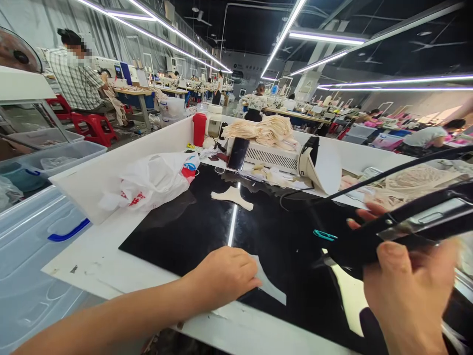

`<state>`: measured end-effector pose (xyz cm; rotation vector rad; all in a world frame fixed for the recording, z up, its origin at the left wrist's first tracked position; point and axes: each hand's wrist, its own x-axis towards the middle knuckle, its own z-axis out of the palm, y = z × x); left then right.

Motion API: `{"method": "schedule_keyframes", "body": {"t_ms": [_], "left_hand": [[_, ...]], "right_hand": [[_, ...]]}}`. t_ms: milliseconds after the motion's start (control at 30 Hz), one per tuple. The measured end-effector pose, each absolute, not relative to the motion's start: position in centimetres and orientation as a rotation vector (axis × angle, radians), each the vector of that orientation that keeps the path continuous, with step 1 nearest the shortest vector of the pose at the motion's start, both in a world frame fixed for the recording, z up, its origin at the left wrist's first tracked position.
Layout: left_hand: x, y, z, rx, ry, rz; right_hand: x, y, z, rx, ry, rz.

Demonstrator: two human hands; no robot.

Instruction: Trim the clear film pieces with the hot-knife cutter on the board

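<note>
My left hand (231, 271) is closed over one end of a pale, curved cut piece (271, 286) on the black sheet (185, 222); its fingertips are partly hidden. My right hand (410, 286) grips a long black hand tool (417, 222) with a silvery panel, raised above the right side of the sheet. A pale yellow curved piece (349, 296) lies below the tool. Farther back rests a cream curved piece (232, 196), apart from both hands. Just left of the tool is a teal clip-like item (325, 235).
A white plastic bag (155, 180) lies at the left of the table. Behind the sheet stand a phone (239, 154), a vented white box (273, 160) under stacked cream fabric (264, 130), a lamp-like white cone (325, 167) and a red cup (199, 129). Low white walls edge the table.
</note>
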<state>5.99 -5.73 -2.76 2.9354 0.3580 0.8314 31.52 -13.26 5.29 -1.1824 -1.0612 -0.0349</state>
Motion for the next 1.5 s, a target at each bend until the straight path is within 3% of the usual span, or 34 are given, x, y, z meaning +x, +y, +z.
{"method": "schedule_keyframes", "body": {"t_ms": [100,367,1500], "left_hand": [[6.0,-5.7,-2.9,2.968,0.319,0.85],[5.9,-5.6,-3.2,2.984,0.304,0.846],[5.9,-5.8,-2.6,2.978,0.303,0.909]], "right_hand": [[30.2,-11.5,6.4,-1.077,-0.898,0.242],[23.7,-9.6,5.0,-0.875,-0.974,0.449],[21.6,-7.7,4.0,-0.799,-0.894,0.436]]}}
